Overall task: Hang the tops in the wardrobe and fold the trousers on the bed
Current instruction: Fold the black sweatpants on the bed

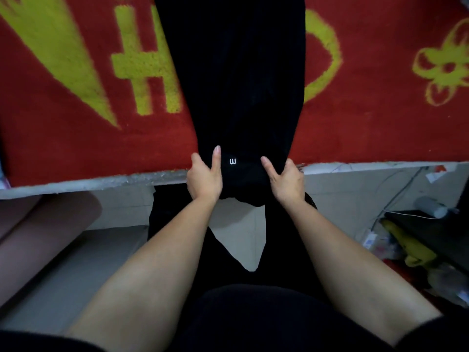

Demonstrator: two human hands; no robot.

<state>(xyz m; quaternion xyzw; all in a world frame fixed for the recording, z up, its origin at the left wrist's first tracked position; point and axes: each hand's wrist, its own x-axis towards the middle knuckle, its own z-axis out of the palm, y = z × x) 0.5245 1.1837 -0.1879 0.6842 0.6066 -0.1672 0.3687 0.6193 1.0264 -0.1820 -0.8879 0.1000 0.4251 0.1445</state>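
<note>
**Both hands clamped on the near end of black trousers at the bed's edge**

Across the far half of the view, a bed (101,180) under a red blanket (355,110) with large yellow figures, its near edge running left to right. On the blanket, about the middle, black trousers (236,72), laid flat and lengthwise from the near edge out toward the far side, wider far off and narrower near. Fabric very dark, folds hard to make out. Near end bunched and drooping a little past the bed's edge, above a pale tiled floor (114,212).

At that end, left hand (204,177) on the left corner and right hand (285,177) on the right corner, each gripping the cloth. Thumb stretched out on top and pointing far, other fingers wrapped round the side edge and mostly hidden. Bare forearms reaching in from the near side, well apart at the elbows, closer at the wrists.

Between the two thumbs, on the upper face of the cloth, a small white mark (232,161).

Low on the right, by the floor, clutter (416,252) with something yellow in it.
</note>
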